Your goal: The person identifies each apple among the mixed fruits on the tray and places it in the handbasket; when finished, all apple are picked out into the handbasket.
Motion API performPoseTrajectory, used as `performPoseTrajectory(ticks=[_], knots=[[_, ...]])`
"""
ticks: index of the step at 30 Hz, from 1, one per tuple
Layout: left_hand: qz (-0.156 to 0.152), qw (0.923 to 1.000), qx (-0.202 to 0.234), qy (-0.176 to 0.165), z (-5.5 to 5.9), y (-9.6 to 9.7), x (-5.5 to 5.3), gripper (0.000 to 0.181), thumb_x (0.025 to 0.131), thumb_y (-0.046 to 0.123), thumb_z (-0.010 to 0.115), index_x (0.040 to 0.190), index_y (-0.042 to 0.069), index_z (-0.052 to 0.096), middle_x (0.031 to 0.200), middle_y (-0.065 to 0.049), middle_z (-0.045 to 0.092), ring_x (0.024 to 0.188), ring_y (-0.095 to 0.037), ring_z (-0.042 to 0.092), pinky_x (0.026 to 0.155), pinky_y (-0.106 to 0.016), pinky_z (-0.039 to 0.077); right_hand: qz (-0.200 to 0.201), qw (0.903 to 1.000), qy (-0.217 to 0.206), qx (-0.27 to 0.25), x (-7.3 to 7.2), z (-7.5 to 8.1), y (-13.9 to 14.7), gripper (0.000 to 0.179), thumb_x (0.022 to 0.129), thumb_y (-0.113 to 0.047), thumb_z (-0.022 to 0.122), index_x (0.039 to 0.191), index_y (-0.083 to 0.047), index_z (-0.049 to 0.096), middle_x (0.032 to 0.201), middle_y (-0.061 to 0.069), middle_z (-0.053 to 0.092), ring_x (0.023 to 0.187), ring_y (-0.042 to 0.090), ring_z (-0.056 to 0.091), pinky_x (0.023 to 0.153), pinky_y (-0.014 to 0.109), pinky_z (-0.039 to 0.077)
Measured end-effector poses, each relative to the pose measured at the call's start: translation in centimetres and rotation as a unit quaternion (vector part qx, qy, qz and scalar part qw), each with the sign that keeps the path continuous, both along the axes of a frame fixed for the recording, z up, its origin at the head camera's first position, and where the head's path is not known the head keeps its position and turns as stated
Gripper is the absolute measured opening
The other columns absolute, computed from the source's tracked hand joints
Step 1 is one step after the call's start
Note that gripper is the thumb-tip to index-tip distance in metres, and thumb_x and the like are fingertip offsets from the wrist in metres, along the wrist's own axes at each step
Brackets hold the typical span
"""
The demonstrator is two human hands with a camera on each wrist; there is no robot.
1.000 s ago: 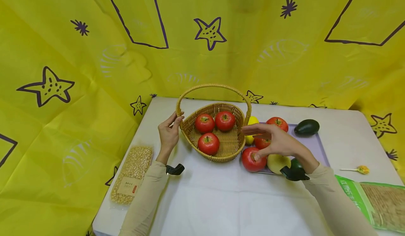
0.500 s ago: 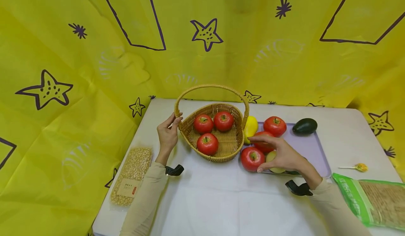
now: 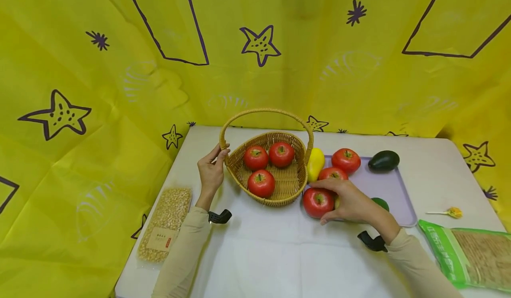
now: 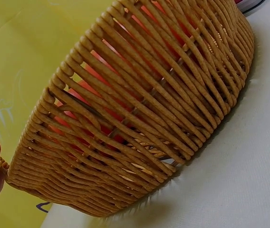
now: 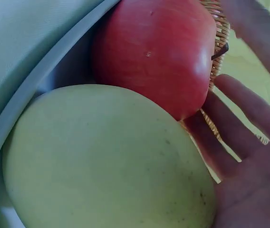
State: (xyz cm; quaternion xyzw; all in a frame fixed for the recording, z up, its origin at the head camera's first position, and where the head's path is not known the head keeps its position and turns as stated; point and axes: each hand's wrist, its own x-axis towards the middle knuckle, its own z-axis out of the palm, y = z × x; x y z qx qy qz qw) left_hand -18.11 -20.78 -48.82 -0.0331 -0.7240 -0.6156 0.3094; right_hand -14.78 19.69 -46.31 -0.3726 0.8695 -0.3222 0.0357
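Observation:
In the head view my left hand (image 3: 210,172) pinches the left foot of the handle on a wicker basket (image 3: 293,174). Three red apples sit inside; the front one (image 3: 261,183) is nearest me. On a lilac tray (image 3: 393,191) my right hand (image 3: 353,200) reaches round another red apple (image 3: 318,202) at the front left corner. Its fingers lie behind that apple and the thumb in front, with no firm grip visible. A pale yellow-green fruit (image 5: 101,156) lies under the palm in the right wrist view. The left wrist view shows the basket's woven side (image 4: 139,104).
Also on the tray are a yellow mango (image 3: 316,165), red apples (image 3: 346,161), a dark avocado (image 3: 383,161) and a green fruit (image 3: 380,204). A bag of kernels (image 3: 165,225) lies left; a lollipop-like stick (image 3: 453,212) and a green-edged packet (image 3: 475,258) lie right.
My right hand has come away from beside the basket's right rim and lowered around the front apple on the tray. The left hand keeps its hold on the handle.

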Motion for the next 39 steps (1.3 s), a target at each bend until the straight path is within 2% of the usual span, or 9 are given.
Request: performPoseTrajectory(ticks=[5,8,13,20,23,29,36,39], knots=[[-0.015,0.9998,0.004,0.012,-0.2,0.1,0.0,0.031,0.103,0.002,0.068,0.133,-0.005,0.071,0.117,-0.028,0.076,0.101,-0.008,0.077,0.085,-0.018,0.062,-0.005,0.9994,0.006,0.034,0.4,0.2,0.0,0.083,0.058,-0.025,0.107,0.131,-0.008,0.072,0.134,0.011,0.073,0.124,0.036,0.066,0.103,0.062,0.056],[-0.020,0.9996,0.006,0.016,-0.2,0.2,0.0,0.031,0.103,0.002,0.068,0.133,-0.006,0.071,0.118,-0.031,0.075,0.100,-0.002,0.075,0.086,-0.017,0.062,-0.012,0.9990,0.016,0.041,0.6,0.2,0.0,0.084,0.058,-0.024,0.107,0.131,-0.008,0.071,0.132,0.011,0.073,0.121,0.036,0.066,0.101,0.062,0.057],[-0.018,0.9996,0.012,0.017,-0.1,0.2,0.1,0.031,0.103,0.001,0.067,0.133,-0.005,0.071,0.118,-0.030,0.075,0.099,0.001,0.074,0.085,-0.016,0.061,-0.024,0.9979,0.009,0.059,0.6,0.0,-0.2,0.084,0.060,-0.023,0.107,0.134,-0.009,0.069,0.131,0.011,0.072,0.120,0.036,0.065,0.099,0.062,0.058],[-0.022,0.9995,0.011,0.020,-0.2,0.2,0.1,0.032,0.102,0.001,0.068,0.133,-0.006,0.070,0.118,-0.030,0.075,0.099,0.001,0.074,0.085,-0.018,0.062,-0.037,0.9954,-0.013,0.088,0.7,0.1,-0.4,0.084,0.065,-0.022,0.104,0.138,-0.007,0.067,0.134,0.014,0.070,0.124,0.042,0.063,0.096,0.066,0.058],[-0.022,0.9995,0.004,0.023,-0.3,0.2,0.0,0.032,0.103,0.002,0.068,0.133,-0.006,0.070,0.118,-0.030,0.075,0.100,-0.001,0.075,0.085,-0.020,0.063,-0.042,0.9954,-0.020,0.084,0.7,0.1,-0.5,0.082,0.064,-0.020,0.105,0.136,-0.006,0.067,0.132,0.014,0.070,0.121,0.039,0.063,0.094,0.064,0.059],[-0.022,0.9994,-0.001,0.025,-0.4,0.0,-0.1,0.031,0.103,0.004,0.069,0.132,-0.005,0.072,0.118,-0.027,0.076,0.101,-0.011,0.077,0.084,-0.021,0.063,-0.041,0.9973,-0.007,0.060,0.7,0.1,-0.6,0.081,0.059,-0.014,0.106,0.131,-0.008,0.069,0.126,0.010,0.073,0.117,0.035,0.066,0.097,0.061,0.058],[-0.015,0.9997,0.005,0.020,-0.3,-0.1,-0.1,0.032,0.102,0.001,0.068,0.133,-0.004,0.071,0.118,-0.027,0.076,0.100,-0.004,0.076,0.085,-0.027,0.064,-0.045,0.9987,-0.014,0.019,0.4,0.9,-0.3,0.080,0.057,-0.012,0.106,0.129,-0.013,0.072,0.125,0.008,0.073,0.115,0.036,0.066,0.094,0.060,0.060],[-0.013,0.9997,0.003,0.019,-0.3,-0.2,-0.1,0.032,0.101,0.000,0.069,0.132,-0.005,0.071,0.118,-0.028,0.076,0.099,-0.002,0.075,0.084,-0.030,0.065,-0.036,0.9993,0.008,0.002,0.1,1.1,-0.2,0.082,0.053,-0.011,0.107,0.128,-0.014,0.073,0.125,0.005,0.074,0.116,0.032,0.067,0.096,0.059,0.060]])
